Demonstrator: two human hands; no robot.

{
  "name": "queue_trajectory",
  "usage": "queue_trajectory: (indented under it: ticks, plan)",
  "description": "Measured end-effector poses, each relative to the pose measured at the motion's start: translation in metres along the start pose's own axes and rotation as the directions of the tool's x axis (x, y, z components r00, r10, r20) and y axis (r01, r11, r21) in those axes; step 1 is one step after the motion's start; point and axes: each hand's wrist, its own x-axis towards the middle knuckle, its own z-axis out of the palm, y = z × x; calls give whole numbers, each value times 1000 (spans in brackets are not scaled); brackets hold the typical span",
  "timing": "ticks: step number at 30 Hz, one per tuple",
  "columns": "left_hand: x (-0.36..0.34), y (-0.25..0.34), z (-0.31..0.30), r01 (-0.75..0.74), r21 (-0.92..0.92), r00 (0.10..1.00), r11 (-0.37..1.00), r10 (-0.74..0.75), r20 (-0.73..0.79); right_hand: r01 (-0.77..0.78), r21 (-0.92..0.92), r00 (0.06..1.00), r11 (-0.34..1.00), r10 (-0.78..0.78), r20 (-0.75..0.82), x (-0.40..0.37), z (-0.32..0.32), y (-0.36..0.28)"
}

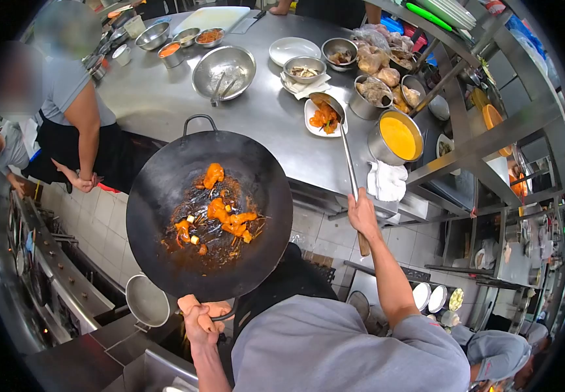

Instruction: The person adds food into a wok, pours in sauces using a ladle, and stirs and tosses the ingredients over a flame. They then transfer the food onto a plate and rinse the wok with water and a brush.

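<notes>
My left hand (201,321) grips the near loop handle of a large black wok (155,176) through a folded orange cloth (216,308). Orange-sauced pieces of food (217,210) and some pale cubes lie in the wok among dark sauce. Closed round the wooden handle of a long metal ladle (350,157) is my right hand (363,215). The ladle's bowl is over the edge of a small white square plate (315,129). Glossy orange food (325,117) sits on that plate, partly covered by the ladle.
On the steel counter (266,91) are a large metal bowl (224,62) with tongs, a pot of yellow liquid (397,137), a white towel (387,181) and an oval white plate (294,49). A co-worker (77,104) stands at left. Metal shelving (472,157) rises at right.
</notes>
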Motion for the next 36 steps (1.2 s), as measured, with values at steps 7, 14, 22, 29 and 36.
queue_trajectory:
  ticks: [7, 14, 22, 29, 36]
  plan:
    - [-1, 5, 14, -17, -17, 999, 1000, 18, 38, -38, 18, 999, 999, 38, 0, -6, -15, -10]
    - [-6, -15, 29, -95, 14, 995, 995, 96, -37, 68, -8, 998, 998, -67, 4, -5, -33, 0]
    - [-3, -13, 24, -61, 61, 977, 996, 47, 207, -513, 748, 847, 420, 107, 521, -25, -64, -14]
    - [20, -11, 14, -285, 130, 947, 950, 259, 190, -502, 520, 719, 691, 0, 695, -101, -81, -73]
    - [12, 14, 5, -269, 149, 930, 952, 216, 296, 348, 47, 703, 936, -294, 647, -125, -68, -134]
